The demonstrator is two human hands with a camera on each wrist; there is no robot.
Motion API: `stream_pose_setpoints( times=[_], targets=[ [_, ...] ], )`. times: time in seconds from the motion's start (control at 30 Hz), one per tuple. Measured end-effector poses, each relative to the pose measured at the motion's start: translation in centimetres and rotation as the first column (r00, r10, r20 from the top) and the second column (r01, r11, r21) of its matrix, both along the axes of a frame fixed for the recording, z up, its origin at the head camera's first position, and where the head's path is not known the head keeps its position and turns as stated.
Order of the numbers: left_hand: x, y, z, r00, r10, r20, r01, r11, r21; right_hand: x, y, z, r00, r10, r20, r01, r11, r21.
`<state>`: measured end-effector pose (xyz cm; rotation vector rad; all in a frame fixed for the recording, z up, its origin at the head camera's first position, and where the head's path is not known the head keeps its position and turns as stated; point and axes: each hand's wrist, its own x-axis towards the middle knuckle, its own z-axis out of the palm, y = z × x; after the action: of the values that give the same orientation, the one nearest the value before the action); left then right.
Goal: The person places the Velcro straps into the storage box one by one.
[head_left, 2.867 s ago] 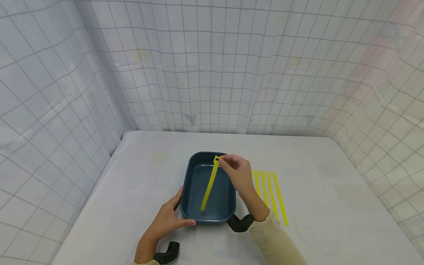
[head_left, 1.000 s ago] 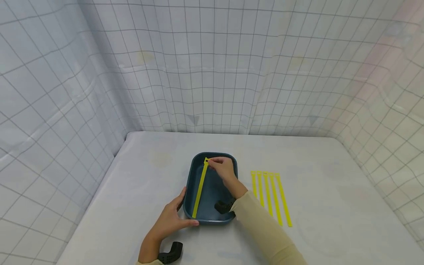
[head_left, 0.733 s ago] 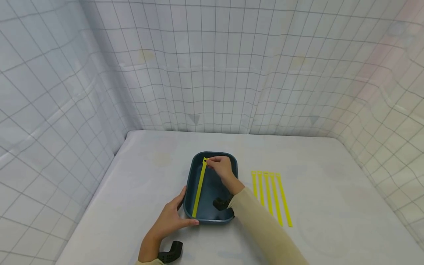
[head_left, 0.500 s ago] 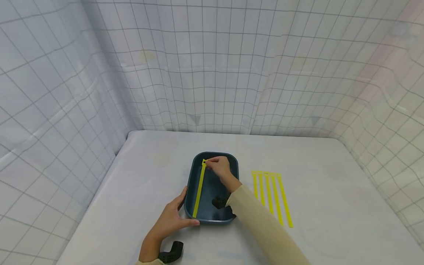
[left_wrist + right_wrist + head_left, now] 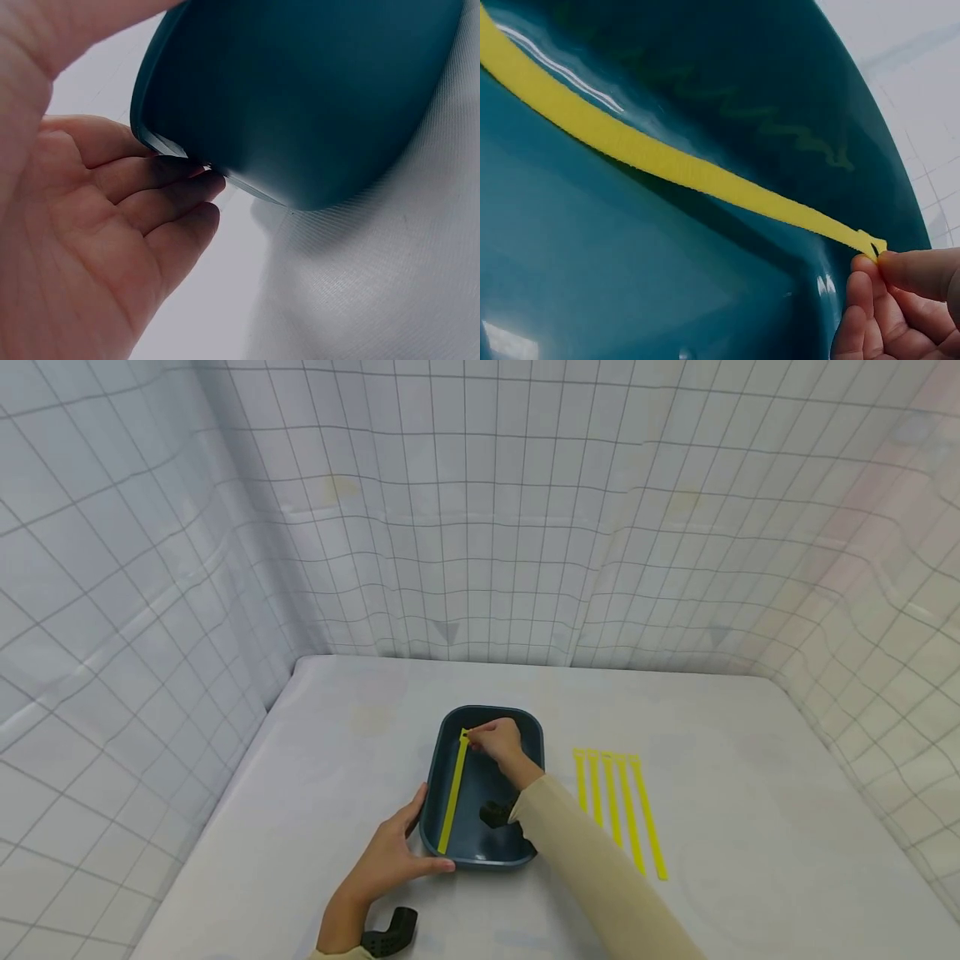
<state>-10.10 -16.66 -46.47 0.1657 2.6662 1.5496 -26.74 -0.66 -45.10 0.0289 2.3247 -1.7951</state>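
Note:
A dark blue-green rectangular tray [image 5: 477, 785] sits on the white table. My left hand [image 5: 390, 852] grips its near left corner, thumb along the near rim and fingers against the left side. In the left wrist view the fingers of that hand [image 5: 97, 217] touch the tray [image 5: 300, 90] low on its edge. Between thumb and forefinger, my right hand [image 5: 501, 743] pinches the slotted head of a yellow hook-and-loop cable tie [image 5: 453, 797]. The tie runs lengthwise inside the tray's left side. The right wrist view shows its strap [image 5: 682, 172] bowed, casting a shadow on the tray floor.
Several more yellow cable ties [image 5: 649, 818] lie side by side on the table right of the tray, partly behind the right sleeve [image 5: 592, 868]. Grid-patterned white sheets [image 5: 510, 527] enclose the table at the back and both sides.
Since the earliest frame my right hand has carried the cable tie leftward from the tray's middle to its left side. Lately it has sunk slightly toward me. My left hand keeps its hold.

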Motion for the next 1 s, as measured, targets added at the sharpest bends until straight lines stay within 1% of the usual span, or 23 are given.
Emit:
stream_pose_setpoints(
  times=[0.13,0.3,0.57,0.67,0.73,0.8,0.87,0.93,1.0],
  targets=[
    [0.0,0.0,0.0,1.0,-0.001,-0.011,0.001,1.0,-0.004,-0.1,-0.1,-0.1,1.0,-0.001,0.008,0.001,1.0,0.0],
    [0.1,-0.1,0.0,1.0,-0.004,-0.015,0.005,1.0,0.015,-0.1,-0.3,-0.3,1.0,0.0,0.021,0.0,1.0,0.009],
    [0.2,-0.1,-0.1,1.0,-0.001,-0.012,0.001,1.0,0.018,0.0,-0.7,-0.5,1.0,0.014,-0.002,-0.014,1.0,0.013],
    [0.3,-0.1,-0.2,1.0,-0.005,-0.021,0.005,1.0,0.022,0.2,-0.9,-0.6,1.0,0.014,-0.022,-0.013,0.998,0.057],
    [0.3,0.0,-0.2,0.999,-0.014,-0.032,0.015,1.0,0.026,0.3,-1.0,-0.7,0.998,0.016,-0.055,-0.009,0.994,0.111],
    [0.2,0.0,-0.2,0.999,-0.024,-0.039,0.025,0.999,0.031,0.4,-1.1,-0.9,0.995,0.012,-0.094,0.006,0.982,0.191],
    [0.2,0.1,-0.2,0.999,-0.029,-0.039,0.031,0.999,0.034,0.4,-1.1,-1.0,0.992,0.0,-0.129,0.032,0.969,0.244],
    [0.2,0.1,-0.1,0.999,-0.027,-0.038,0.028,0.999,0.034,0.4,-1.2,-1.1,0.989,-0.016,-0.15,0.057,0.96,0.275],
    [0.2,0.1,-0.1,0.999,-0.022,-0.037,0.023,0.999,0.034,0.4,-1.2,-1.0,0.988,-0.024,-0.154,0.067,0.958,0.28]
  ],
)
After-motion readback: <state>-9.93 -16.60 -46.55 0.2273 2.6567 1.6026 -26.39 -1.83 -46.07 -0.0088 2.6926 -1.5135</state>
